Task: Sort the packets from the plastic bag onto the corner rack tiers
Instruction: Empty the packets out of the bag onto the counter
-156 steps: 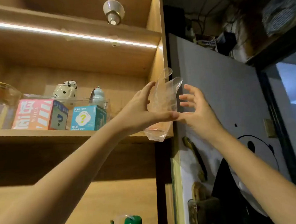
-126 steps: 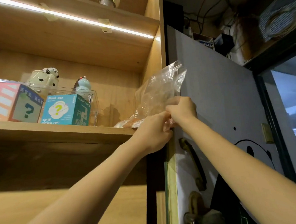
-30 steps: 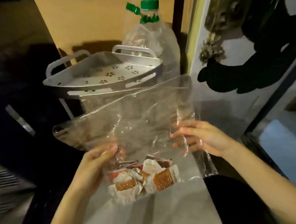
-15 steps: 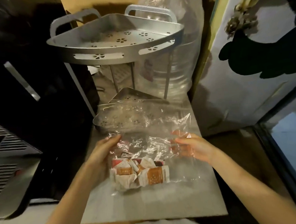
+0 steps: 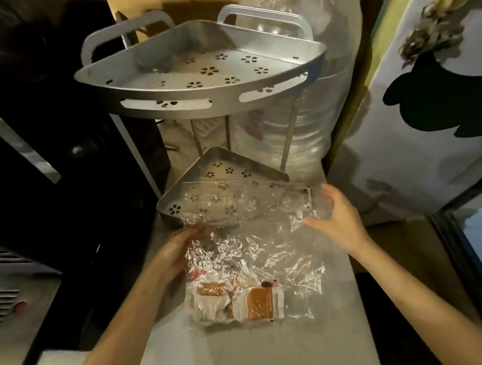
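A clear plastic bag [image 5: 265, 250] lies flat on the grey counter [image 5: 257, 349], its open end draped over the lower tier's front rim. Several white-and-orange packets [image 5: 235, 300] sit bunched at the bag's near end. The silver corner rack stands just behind, with an upper tier [image 5: 200, 72] and a lower tier [image 5: 219, 169], both perforated with flower holes and bare. My left hand [image 5: 176, 250] touches the bag's left edge, fingers relaxed. My right hand [image 5: 339, 219] is spread at the bag's right corner, holding nothing.
A large clear water bottle [image 5: 314, 108] stands behind the rack on the right. A dark appliance [image 5: 52, 164] fills the left side. A white door with black shapes [image 5: 425, 103] is at the right. The counter's front edge is near me.
The bag came down from the high shelf and now lies on the counter. Since half a second ago both hands have loosened from its edges and my right hand has moved right.
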{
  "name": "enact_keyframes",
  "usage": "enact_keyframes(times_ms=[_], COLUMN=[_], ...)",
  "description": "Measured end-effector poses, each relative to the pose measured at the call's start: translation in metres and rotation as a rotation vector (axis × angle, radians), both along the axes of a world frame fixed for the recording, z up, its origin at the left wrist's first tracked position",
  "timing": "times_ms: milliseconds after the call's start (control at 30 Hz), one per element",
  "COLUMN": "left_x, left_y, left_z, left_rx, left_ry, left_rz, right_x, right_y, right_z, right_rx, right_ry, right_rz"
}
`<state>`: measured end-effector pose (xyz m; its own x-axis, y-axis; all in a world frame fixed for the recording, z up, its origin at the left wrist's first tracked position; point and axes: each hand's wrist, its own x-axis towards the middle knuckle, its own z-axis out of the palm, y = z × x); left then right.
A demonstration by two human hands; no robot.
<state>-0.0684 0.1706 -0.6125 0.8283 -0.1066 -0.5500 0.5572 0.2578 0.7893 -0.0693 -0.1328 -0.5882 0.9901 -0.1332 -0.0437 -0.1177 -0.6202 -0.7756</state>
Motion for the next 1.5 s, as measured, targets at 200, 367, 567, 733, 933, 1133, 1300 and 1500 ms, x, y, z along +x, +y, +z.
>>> enact_keyframes(times_ms=[200, 367, 567, 733, 933, 1133, 1300, 1500], left_x=[0.002, 0.005, 0.010, 0.011, 0.009, -0.009, -0.070, -0.118], left_y=[0.003, 0.004, -0.002, -0.001, -0.007, -0.031, -0.056, -0.081], left_z=[0.006, 0.013, 0.017, 0.018, 0.025, 0.037, 0.064, 0.050], left_rx=[-0.053, -0.092, -0.081, -0.098, -0.051, 0.394, 0.829, 0.455], left_ry=[0.046, 0.012, -0.037, -0.108, -0.087, -0.215, -0.726, -0.465], left_rz=[-0.021, 0.016, 0.016, -0.075, -0.071, 0.333, 0.418, 0.218], right_x=[0.043, 0.079, 0.106, 0.109, 0.099, 0.079, 0.059, 0.024], right_y=[0.028, 0.059, 0.080, 0.076, 0.067, 0.066, 0.067, 0.080], right_z=[0.023, 0.041, 0.057, 0.069, 0.083, 0.092, 0.103, 0.124], right_rx=[-0.002, -0.076, -0.178, -0.219, -0.231, -0.272, -0.180, 0.046], right_ry=[0.083, 0.197, 0.459, 0.542, 0.629, 0.552, 0.536, 0.456], right_rz=[0.339, 0.550, 0.698, 0.757, 0.772, 0.685, 0.644, 0.605])
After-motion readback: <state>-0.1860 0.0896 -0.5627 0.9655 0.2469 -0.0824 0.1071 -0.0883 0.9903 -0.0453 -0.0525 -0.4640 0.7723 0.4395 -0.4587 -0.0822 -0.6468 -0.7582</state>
